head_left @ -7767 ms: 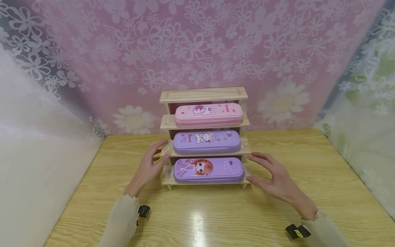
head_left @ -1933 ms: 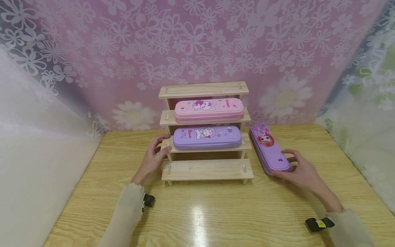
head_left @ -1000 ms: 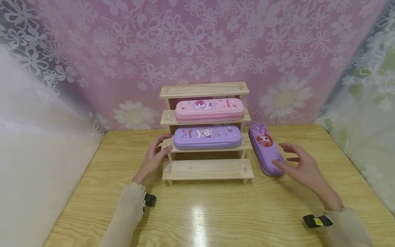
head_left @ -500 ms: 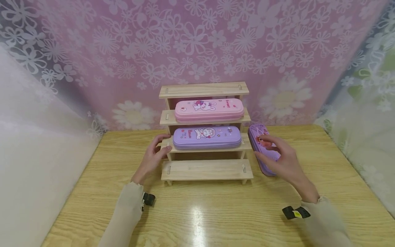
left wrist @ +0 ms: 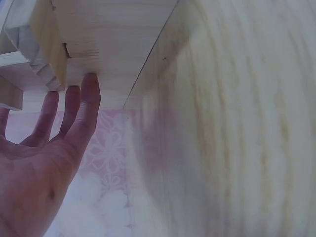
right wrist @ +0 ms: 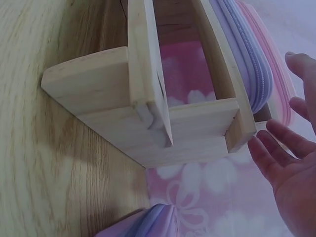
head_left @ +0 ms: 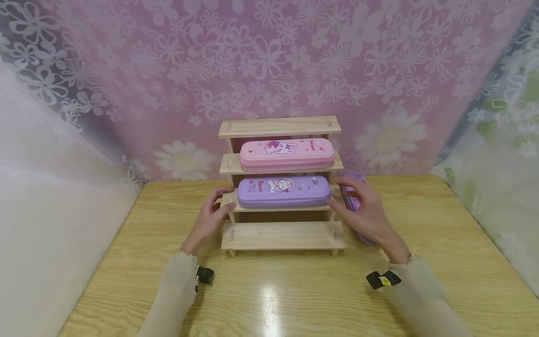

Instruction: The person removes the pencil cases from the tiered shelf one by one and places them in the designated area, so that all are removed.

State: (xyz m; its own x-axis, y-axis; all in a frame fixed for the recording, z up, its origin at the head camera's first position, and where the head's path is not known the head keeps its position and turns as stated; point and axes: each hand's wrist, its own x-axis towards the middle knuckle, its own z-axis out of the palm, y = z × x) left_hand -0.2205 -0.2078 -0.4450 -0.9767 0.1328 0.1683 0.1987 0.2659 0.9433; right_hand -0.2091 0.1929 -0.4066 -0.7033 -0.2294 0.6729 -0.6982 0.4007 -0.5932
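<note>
Much of the purple case (head_left: 350,201), laid on the surface (head_left: 269,295) just right of the wooden rack (head_left: 280,126), is hidden by the right hand (head_left: 364,213); in the right wrist view it is cut off below. Since 0.5 s ago, the right hand has been moved from over that case to the right end of the lavender case (head_left: 284,192), on the 2nd shelf up. Its fingers are parted, nothing gripped; whether the lavender case is touched cannot be told. The rack's left end is gripped by the left hand (head_left: 207,220).
</note>
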